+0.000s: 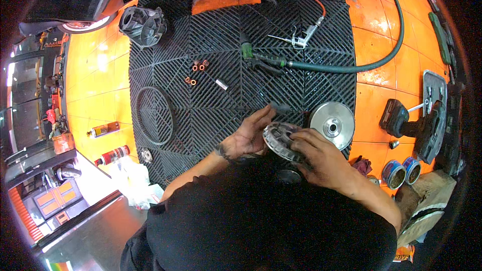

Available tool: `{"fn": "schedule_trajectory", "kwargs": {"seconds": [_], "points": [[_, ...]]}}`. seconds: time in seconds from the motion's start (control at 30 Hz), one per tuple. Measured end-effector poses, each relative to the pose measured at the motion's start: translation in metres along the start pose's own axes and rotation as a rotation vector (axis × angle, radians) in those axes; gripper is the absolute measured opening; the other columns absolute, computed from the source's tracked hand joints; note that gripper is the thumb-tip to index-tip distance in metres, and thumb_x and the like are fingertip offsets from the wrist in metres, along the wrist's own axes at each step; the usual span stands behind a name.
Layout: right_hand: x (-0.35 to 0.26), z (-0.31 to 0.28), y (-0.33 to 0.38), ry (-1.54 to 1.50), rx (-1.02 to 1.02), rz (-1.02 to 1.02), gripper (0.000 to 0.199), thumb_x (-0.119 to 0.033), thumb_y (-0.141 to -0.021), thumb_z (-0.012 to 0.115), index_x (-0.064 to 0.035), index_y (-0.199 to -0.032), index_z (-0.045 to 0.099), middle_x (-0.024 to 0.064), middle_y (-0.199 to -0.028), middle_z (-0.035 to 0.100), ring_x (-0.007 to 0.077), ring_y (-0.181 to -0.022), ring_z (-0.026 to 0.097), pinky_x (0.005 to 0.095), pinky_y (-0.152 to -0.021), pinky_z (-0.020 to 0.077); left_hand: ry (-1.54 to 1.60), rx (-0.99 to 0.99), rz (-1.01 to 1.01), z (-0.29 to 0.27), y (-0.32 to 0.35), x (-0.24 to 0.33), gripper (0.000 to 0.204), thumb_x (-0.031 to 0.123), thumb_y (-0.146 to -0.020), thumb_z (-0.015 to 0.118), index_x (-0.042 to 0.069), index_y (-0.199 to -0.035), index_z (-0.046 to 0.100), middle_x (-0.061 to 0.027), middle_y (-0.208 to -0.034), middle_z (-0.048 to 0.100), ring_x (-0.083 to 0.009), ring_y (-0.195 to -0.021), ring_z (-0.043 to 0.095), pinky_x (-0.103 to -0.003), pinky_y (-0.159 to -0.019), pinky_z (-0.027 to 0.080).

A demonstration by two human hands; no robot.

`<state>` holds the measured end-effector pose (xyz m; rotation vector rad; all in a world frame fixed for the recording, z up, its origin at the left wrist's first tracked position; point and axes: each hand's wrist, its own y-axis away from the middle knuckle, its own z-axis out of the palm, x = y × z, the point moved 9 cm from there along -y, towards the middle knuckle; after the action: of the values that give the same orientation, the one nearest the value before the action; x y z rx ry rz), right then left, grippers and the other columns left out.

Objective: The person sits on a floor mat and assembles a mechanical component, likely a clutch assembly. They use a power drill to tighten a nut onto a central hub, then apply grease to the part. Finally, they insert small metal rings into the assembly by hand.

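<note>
My right hand is closed around the edge of a variator, a round grey metal part with ribs and hollows, held tilted in front of my body. Beside it, my left hand has its fingers bent around a small dark grey piece, too blurred to make out. The left palm is close to the variator's rim. Just right of my hands a shiny metal pulley disc lies on the black mat. Several copper-coloured rollers and a small whitish bar lie farther out.
On the mat's left are a drive belt and a dark finned housing. A green hose nozzle and an air blow gun lie at the far side. An impact wrench, open tins and spray cans stand or lie around.
</note>
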<state>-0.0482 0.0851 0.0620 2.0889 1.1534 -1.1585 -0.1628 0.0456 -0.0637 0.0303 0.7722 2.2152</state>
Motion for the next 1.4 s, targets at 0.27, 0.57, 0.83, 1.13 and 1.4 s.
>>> {"fn": "schedule_trajectory", "kwargs": {"seconds": [0.27,0.57,0.83,1.13,1.4], "points": [[0.012,0.106,-0.027,0.281,-0.317,-0.1,0.039,-0.009,-0.08,0.066,-0.0037,-0.118,0.06,0.0135,-0.129,0.054,0.0319,-0.128,0.049,0.038,-0.098,0.0518,-1.196,0.226,0.4,-0.072,0.015,0.041,0.079,0.006,-0.092,0.06,0.012,-0.153,0.01,-0.0192,-0.134,0.056,-0.0308,-0.127,0.053,-0.043,-0.11,0.042],[0.05,0.051,-0.046,0.309,-0.28,0.115,0.028,-0.016,-0.084,0.064,-0.0038,-0.11,0.064,0.0138,-0.112,0.064,0.032,-0.112,0.058,0.0421,-0.097,0.0493,-2.325,0.283,0.105,-0.052,0.013,-0.011,0.061,0.015,-0.087,0.066,0.006,-0.139,0.035,-0.0281,-0.122,0.055,-0.0461,-0.117,0.054,-0.059,-0.096,0.04],[0.132,-0.069,-0.132,0.888,-0.663,0.274,0.046,-0.008,-0.078,0.066,-0.0034,-0.123,0.059,0.023,-0.121,0.061,0.039,-0.115,0.06,0.0464,-0.095,0.0521,-2.105,0.181,0.793,-0.01,0.047,0.039,0.063,0.017,-0.083,0.069,0.0,-0.137,0.041,-0.027,-0.123,0.055,-0.0439,-0.111,0.056,-0.048,-0.098,0.045],[0.222,-0.082,-0.195,0.988,-0.351,0.029,0.05,-0.011,-0.09,0.053,-0.0249,-0.138,0.048,0.0112,-0.152,0.039,0.036,-0.14,0.037,0.0489,-0.114,0.0357,-1.997,1.317,1.549,-0.065,0.147,0.245,0.055,0.006,-0.083,0.065,-0.008,-0.13,0.04,-0.027,-0.127,0.045,-0.0469,-0.122,0.041,-0.053,-0.107,0.032],[0.227,-0.093,-0.182,0.807,-0.225,0.057,0.057,0.003,-0.078,0.061,-0.0188,-0.131,0.053,0.0162,-0.145,0.043,0.0396,-0.133,0.044,0.0491,-0.111,0.0384,-1.992,1.314,1.404,-0.085,0.141,0.258,0.042,-0.007,-0.087,0.048,-0.008,-0.129,0.041,-0.0261,-0.116,0.045,-0.0457,-0.108,0.043,-0.052,-0.099,0.036]]}}
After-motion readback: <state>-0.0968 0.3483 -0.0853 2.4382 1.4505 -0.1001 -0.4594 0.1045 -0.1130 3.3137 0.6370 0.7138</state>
